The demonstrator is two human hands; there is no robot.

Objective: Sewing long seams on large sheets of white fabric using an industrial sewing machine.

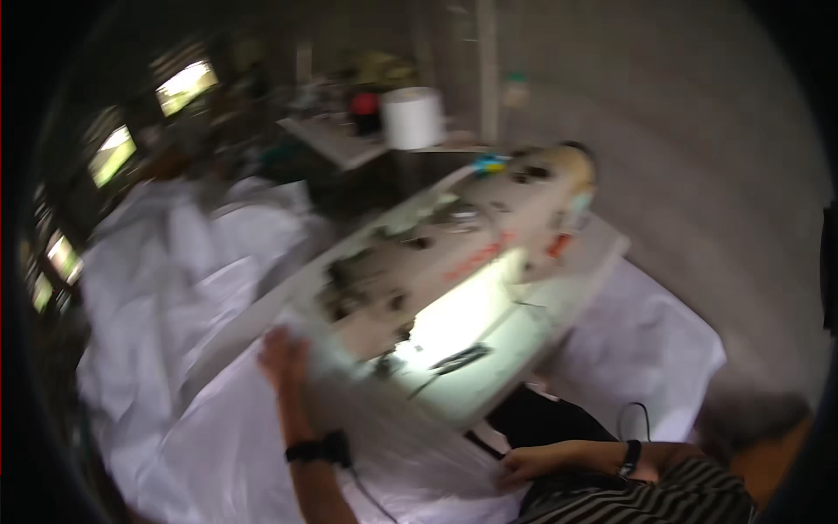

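One white sheet (pixel 423 454) is stretching between both hands: the left hand (pixel 285 356), nearer the machine (pixel 410 284), is laying loosely spread fingers on it; the right hand (pixel 522 465) is curling at its edge, grip unclear.

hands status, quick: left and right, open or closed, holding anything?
Left hand: open, laid on the white sheet.
Right hand: closed at the sheet's edge; blur hides whether it grips.

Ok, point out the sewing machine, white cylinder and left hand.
Sewing machine (pixel 449 249), head view: its pale body.
White cylinder (pixel 414 120), head view: its side.
Left hand (pixel 285 358), head view: its back.
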